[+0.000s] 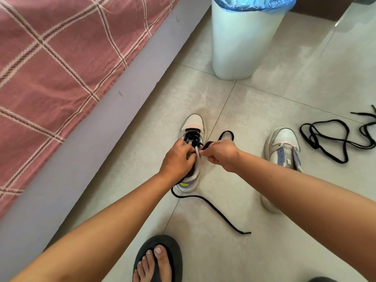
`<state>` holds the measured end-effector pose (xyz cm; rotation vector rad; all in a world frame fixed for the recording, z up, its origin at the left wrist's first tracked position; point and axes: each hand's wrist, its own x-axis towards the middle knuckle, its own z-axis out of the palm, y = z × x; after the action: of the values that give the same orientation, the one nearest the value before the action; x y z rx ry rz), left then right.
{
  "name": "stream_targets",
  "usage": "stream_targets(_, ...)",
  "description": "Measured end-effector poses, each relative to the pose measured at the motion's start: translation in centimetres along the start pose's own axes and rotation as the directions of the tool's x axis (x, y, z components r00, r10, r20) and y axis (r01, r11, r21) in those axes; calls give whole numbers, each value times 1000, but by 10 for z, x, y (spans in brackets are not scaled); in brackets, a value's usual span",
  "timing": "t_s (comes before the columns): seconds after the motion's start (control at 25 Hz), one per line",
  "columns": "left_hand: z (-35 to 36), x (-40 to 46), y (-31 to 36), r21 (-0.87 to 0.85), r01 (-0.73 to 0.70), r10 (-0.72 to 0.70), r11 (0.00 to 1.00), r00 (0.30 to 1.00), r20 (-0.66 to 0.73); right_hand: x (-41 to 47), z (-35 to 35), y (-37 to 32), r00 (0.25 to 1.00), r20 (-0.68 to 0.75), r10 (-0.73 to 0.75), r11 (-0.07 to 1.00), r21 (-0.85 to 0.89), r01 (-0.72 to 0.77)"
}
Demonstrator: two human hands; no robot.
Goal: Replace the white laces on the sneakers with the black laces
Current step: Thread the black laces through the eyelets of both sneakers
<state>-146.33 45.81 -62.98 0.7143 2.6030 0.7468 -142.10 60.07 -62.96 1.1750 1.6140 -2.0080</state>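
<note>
A white sneaker (195, 123) stands on the tiled floor with a black lace (215, 208) threaded through its lower eyelets. My left hand (176, 159) grips the shoe at the tongue and upper eyelets. My right hand (220, 154) pinches the black lace just right of the tongue; a loop of it shows beyond the knuckles. The lace's other end trails from the heel across the floor toward me. A second white sneaker (283, 145) without laces stands to the right, partly hidden by my right forearm. Another black lace (333, 139) lies tangled at far right.
A bed with a pink checked cover (50, 64) and a grey base fills the left side. A white bin (242, 41) with a blue bag stands beyond the shoes. A foot in a dark sandal (158, 259) sits at the bottom.
</note>
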Motion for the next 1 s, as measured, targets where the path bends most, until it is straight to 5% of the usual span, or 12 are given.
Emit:
stream_targets(0.2,-4,-1,0,-3,-113,113,994,989,93,-14,4,17,991,76,-112,977,-174,124)
stream_targets(0.4,-7,0,8,-229,39,-27,973,998,53,-12,15,30,973,-56,-225,970,-110,218)
stream_targets(0.68,-17,-7,18,-244,-32,50,969,996,70,-10,11,33,889,-324,-322,940,-219,261)
stream_targets(0.8,-35,-13,-11,-235,99,-71,967,990,125,-10,-2,32,883,-368,-291,952,-204,229)
stream_targets(0.88,-55,-25,-49,-184,311,-228,932,902,366,-11,-11,32,886,-372,-277,958,-179,225)
stream_targets(0.96,-72,-42,-83,133,412,-400,901,674,621,-11,-14,31,895,-355,-268,962,-149,229)
stream_targets(1.0,-78,-50,-91,373,351,-511,859,538,670,-10,-14,31,903,-349,-250,968,-121,222)
